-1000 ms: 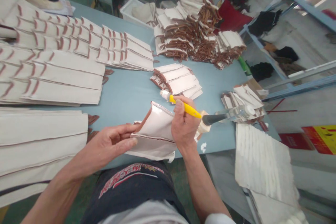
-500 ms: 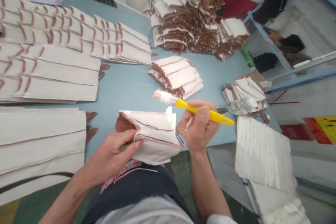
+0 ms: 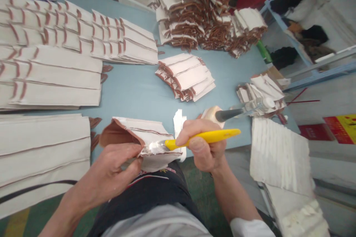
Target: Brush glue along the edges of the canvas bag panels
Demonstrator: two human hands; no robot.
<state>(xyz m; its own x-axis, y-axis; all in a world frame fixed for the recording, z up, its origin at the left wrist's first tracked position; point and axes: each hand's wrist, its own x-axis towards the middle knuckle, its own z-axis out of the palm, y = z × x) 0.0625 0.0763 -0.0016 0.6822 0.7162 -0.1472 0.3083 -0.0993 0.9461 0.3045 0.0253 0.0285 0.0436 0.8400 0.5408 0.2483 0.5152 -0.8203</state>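
In the head view my left hand [image 3: 118, 168] pinches the edge of a white cloth piece [image 3: 158, 163] with a brown lining [image 3: 116, 135], its left end gaping. My right hand [image 3: 205, 148] grips a yellow-handled paintbrush [image 3: 214, 136]. The brush's white-coated bristles lie on the cloth's seam, close to my left fingertips. White strips [image 3: 178, 118] stand at the cloth's right end. Just behind my right hand is a pale round container [image 3: 210, 114], partly hidden, with a dark handle-like piece [image 3: 229, 114] at it.
Rows of white cloth pieces [image 3: 63, 92] cover the left of the blue table [image 3: 130, 92]. A small stack [image 3: 189, 76] lies ahead, with a large brown-and-white pile [image 3: 191, 18] behind. To the right are a clear bottle [image 3: 258, 106], another stack [image 3: 264, 89] and a shelf frame [image 3: 294, 48].
My right hand has brought the brush down and left, from above the cloth onto its seam. The cloth's lined opening gapes wider, and the pale container is now uncovered behind the hand.
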